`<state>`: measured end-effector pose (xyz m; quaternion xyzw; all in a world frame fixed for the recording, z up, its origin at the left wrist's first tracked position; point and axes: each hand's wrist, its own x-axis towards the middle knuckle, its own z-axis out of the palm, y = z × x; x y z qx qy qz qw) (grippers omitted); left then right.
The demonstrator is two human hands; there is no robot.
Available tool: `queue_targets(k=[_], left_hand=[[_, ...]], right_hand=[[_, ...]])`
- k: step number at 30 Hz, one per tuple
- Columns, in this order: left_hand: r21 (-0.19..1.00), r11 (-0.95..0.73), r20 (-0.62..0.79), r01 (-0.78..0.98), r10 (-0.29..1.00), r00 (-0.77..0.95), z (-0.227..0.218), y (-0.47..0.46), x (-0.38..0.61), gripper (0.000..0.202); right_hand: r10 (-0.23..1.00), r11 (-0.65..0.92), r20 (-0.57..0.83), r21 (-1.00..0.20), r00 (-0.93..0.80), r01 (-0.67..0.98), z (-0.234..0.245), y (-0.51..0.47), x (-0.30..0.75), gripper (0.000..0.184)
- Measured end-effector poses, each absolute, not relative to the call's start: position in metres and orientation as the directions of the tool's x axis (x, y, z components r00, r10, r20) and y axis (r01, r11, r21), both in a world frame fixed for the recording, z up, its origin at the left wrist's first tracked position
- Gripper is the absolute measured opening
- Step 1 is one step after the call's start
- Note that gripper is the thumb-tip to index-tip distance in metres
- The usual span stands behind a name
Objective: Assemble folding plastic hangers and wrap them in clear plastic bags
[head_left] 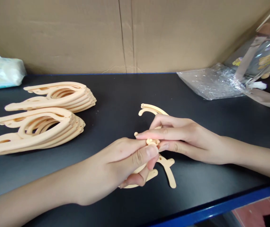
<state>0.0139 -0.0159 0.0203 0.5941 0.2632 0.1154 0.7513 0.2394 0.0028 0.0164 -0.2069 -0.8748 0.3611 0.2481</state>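
My left hand [135, 160] is closed, its thumb pressing on a small cream plastic hanger part [152, 142]. The fingertips of my right hand [179, 137] pinch at the same spot from the other side, so the two hands meet. Most of the held part is hidden by the fingers. A branched cream piece [169, 168] shows just below the hands. Another curved cream piece [152, 175] pokes out under my left fingers; I cannot tell whether it is held. Thin curved arms [154, 108] stick out beyond my right hand.
Two stacks of folded cream plastic hangers, a rear one [78, 101] and a front one [66, 132], lie on the black table [116, 104] at left. A soft plastic pack [7, 72] stands behind them. Clear plastic wrapping [210, 83] and a bag [250, 60] are at back right. Cardboard [78, 34] lines the back.
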Motion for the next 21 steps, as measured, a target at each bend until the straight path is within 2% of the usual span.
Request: queue_targets(k=[8,13,17,21], left_hand=[[0.962,0.235,-0.243,0.138,0.510,0.825,0.018,-0.015,0.012,0.049],[0.948,0.294,-0.265,0.119,0.529,0.806,0.018,-0.019,0.015,0.041],[0.952,0.250,-0.290,0.178,0.544,0.787,0.019,-0.018,0.016,0.041],[0.961,0.188,-0.272,0.202,0.516,0.812,0.020,-0.015,0.014,0.048]], right_hand=[[0.466,0.836,0.349,-0.474,-0.813,0.276,0.020,-0.003,0.240,0.035],[0.450,0.874,0.375,-0.371,-0.811,0.313,0.019,-0.005,0.239,0.030],[0.426,0.898,0.411,-0.297,-0.806,0.324,0.018,-0.007,0.239,0.028],[0.421,0.906,0.436,-0.252,-0.795,0.342,0.017,-0.008,0.239,0.032]])
